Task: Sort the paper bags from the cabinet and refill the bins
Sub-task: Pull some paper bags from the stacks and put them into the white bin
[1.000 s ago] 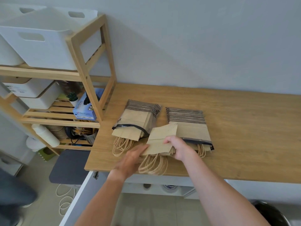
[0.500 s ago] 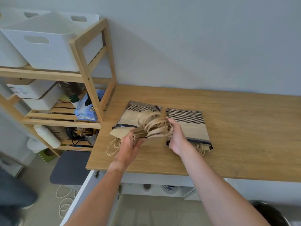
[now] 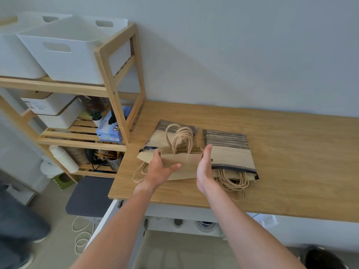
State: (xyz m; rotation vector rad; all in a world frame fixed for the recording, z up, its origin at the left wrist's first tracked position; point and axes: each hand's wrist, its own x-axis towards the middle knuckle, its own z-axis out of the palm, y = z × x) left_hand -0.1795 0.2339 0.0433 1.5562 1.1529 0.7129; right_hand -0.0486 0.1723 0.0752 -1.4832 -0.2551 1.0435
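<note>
Left hand (image 3: 158, 168) and right hand (image 3: 204, 167) are clasping a bundle of paper bags (image 3: 182, 164) between them, each grip holding one end. Bundle is sitting handles-up on the worktop (image 3: 291, 152), between two sleeved bag packs.

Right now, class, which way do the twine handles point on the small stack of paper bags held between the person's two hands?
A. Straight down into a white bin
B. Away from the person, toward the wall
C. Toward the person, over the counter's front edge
B: the twine handles loop up and away from the held stack of paper bags, between the left hand and right hand, toward the wall.
</note>
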